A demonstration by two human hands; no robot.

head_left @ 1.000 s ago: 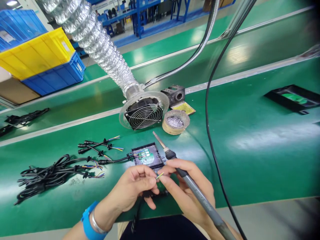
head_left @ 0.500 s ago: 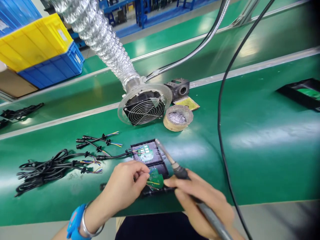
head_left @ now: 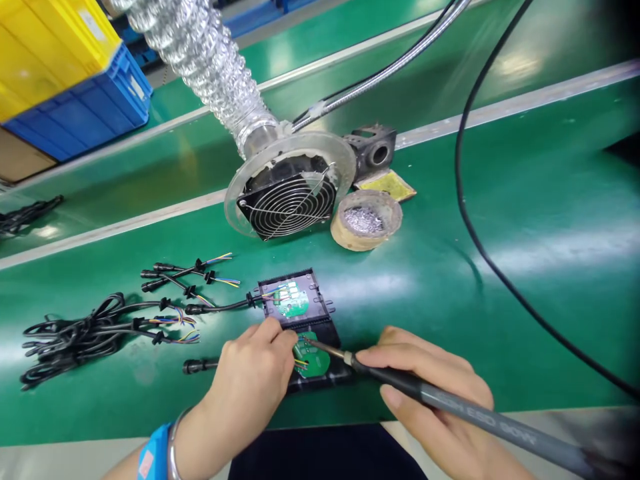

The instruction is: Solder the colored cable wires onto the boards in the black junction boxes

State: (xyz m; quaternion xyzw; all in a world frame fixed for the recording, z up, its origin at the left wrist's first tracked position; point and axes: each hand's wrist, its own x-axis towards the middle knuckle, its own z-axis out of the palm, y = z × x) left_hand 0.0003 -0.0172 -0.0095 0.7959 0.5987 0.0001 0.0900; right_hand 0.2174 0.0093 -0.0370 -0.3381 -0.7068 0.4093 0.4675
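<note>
My left hand (head_left: pixel 255 377) is pinched on thin coloured wires (head_left: pixel 301 363) and rests at the near end of a black plastic housing (head_left: pixel 305 320). That housing holds two green circuit boards; the near green board (head_left: pixel 314 358) lies right by my fingertips. My right hand (head_left: pixel 435 400) grips a grey soldering iron (head_left: pixel 450 408) like a pen. Its metal tip touches the near board's upper left edge. A black cable (head_left: pixel 220 307) runs from the housing's far board out to the left.
A fume extractor fan (head_left: pixel 290 200) on a silver flexible duct stands behind the housing, beside a tape ring of solder dross (head_left: pixel 366 220) and a black iron stand (head_left: pixel 375 150). Black cables with coloured leads (head_left: pixel 100 327) lie at left. Blue and yellow bins (head_left: pixel 65 87) sit far left.
The soldering iron has swung down from pointing up and away to lying low, its tip now on the near board. My left hand lowered the wires to the housing. The view moved closer.
</note>
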